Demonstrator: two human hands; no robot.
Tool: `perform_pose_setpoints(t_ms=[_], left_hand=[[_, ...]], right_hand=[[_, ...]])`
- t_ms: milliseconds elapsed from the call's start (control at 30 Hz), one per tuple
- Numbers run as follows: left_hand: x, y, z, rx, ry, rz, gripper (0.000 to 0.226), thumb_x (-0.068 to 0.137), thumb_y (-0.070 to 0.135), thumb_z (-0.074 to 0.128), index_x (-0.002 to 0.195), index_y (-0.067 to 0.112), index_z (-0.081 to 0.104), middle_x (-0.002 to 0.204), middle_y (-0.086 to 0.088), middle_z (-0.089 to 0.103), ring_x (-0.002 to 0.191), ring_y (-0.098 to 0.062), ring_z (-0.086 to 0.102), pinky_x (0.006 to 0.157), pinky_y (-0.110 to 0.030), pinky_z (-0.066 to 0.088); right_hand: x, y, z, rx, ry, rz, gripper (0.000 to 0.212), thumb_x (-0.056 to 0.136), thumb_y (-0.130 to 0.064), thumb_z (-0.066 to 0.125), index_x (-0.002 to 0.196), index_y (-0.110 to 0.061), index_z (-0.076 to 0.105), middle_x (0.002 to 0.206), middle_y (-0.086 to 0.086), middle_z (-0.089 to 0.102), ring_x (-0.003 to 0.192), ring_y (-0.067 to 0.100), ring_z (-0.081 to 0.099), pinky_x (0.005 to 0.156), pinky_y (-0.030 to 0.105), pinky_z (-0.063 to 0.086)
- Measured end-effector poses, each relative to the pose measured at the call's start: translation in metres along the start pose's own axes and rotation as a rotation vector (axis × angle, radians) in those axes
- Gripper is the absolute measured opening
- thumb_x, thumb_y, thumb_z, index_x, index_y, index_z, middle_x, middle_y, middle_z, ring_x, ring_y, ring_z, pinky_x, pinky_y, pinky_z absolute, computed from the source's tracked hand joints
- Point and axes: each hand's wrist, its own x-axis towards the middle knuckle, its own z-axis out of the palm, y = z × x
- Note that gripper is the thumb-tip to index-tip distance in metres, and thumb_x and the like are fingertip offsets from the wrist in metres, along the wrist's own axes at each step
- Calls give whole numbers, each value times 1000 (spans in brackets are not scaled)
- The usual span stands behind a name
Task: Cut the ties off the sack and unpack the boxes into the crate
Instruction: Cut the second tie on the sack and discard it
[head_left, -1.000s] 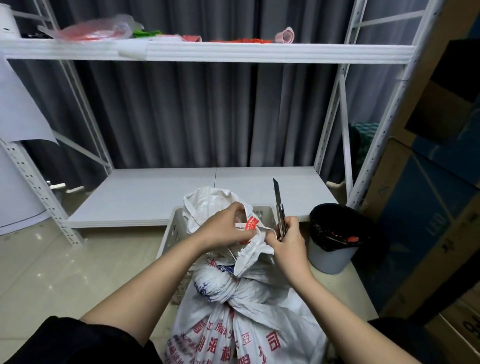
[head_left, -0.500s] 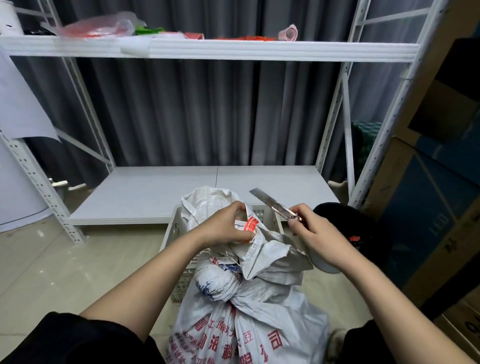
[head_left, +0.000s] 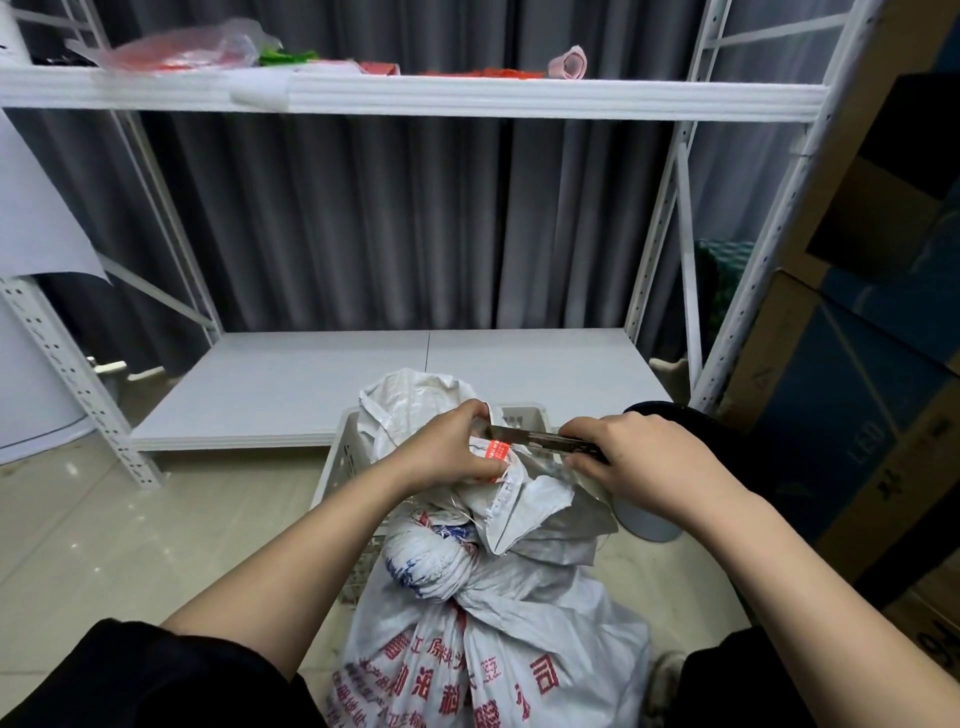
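The white woven sack (head_left: 498, 639), printed in red and bunched at its tied neck, is standing on the floor against the crate (head_left: 347, 457). The left hand (head_left: 447, 447) is pinching the neck by a red tag (head_left: 496, 450); the right hand (head_left: 639, 462) is gripping a knife (head_left: 540, 440), laying its blade level there.

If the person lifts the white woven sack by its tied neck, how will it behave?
The white woven plastic sack probably flops: its neck crumples in the left hand. Its bulging body suggests some weight. The glossy weave may slip, so gripping the knot seems safer.
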Motion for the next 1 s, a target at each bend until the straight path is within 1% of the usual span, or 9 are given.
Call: perform_pose_setpoints(t_ms=[100, 200, 300, 433, 533, 633, 800, 933, 1000], left_hand=[[0, 2, 0, 17, 6, 2, 56, 75, 26, 74, 124, 13, 50, 117, -1, 60, 101, -15, 54, 84, -27, 43], [1, 3, 1, 17, -2, -6, 58, 74, 26, 74, 126, 14, 51, 120, 0, 62, 107, -17, 58, 93, -31, 47], [1, 3, 2, 37, -5, 2, 54, 73, 28, 74, 122, 16, 53, 118, 0, 64, 105, -18, 59, 93, -36, 48], [0, 3, 0, 81, 39, -9, 49, 71, 31, 75, 115, 20, 56, 111, 3, 66, 100, -18, 60, 88, -36, 50], [0, 5, -1, 85, 51, -2, 52, 71, 33, 75, 118, 22, 56, 114, 5, 65, 103, -17, 60, 87, -35, 50], [1, 6, 0, 114, 56, -9, 53, 70, 33, 75, 118, 21, 57, 115, 2, 65, 104, -20, 60, 88, -37, 50], [0, 4, 0, 118, 56, -13, 55, 70, 35, 74, 120, 23, 56, 119, 3, 64, 107, -19, 59, 90, -38, 50], [1, 5, 2, 121, 50, -7, 54, 70, 32, 74, 120, 22, 56, 120, 1, 64, 110, -21, 58, 90, -39, 49], [2, 7, 4, 133, 56, 11, 56, 72, 31, 74, 124, 21, 55, 124, 1, 62, 114, -21, 57, 92, -37, 48]], right_hand=[[0, -8, -7, -87, 0, -11, 29, 94, -45, 42, 116, -30, 53, 105, 3, 67, 96, 30, 64, 64, 33, 39], [0, -18, -11, -170, 0, -33, 28, 96, -42, 41, 113, -23, 53, 105, 5, 66, 96, 32, 64, 62, 31, 34], [4, -25, -10, -216, -5, -49, 27, 97, -37, 40, 111, -20, 53, 105, 6, 65, 95, 32, 64, 61, 32, 34], [4, -32, -11, -231, -2, -50, 24, 98, -31, 39, 112, -18, 53, 107, 7, 64, 95, 33, 64, 61, 32, 34], [-1, -33, -14, -242, 16, -31, 23, 99, -29, 39, 114, -19, 53, 105, 7, 64, 94, 33, 65, 60, 32, 33], [-4, -37, -13, -270, 3, -26, 21, 97, -23, 42, 114, -19, 54, 106, 5, 66, 95, 32, 66, 60, 32, 33], [-8, -37, -11, -311, 1, 9, 22, 96, -21, 44, 116, -19, 55, 102, 3, 68, 92, 30, 67, 58, 31, 34], [-7, -42, -10, -310, -24, -8, 22, 96, -15, 42, 112, -16, 57, 106, 5, 67, 99, 30, 65, 62, 31, 32], [-5, -44, -6, -318, -40, -6, 22, 96, -13, 42, 110, -14, 59, 106, 6, 68, 99, 30, 66, 62, 31, 32]])
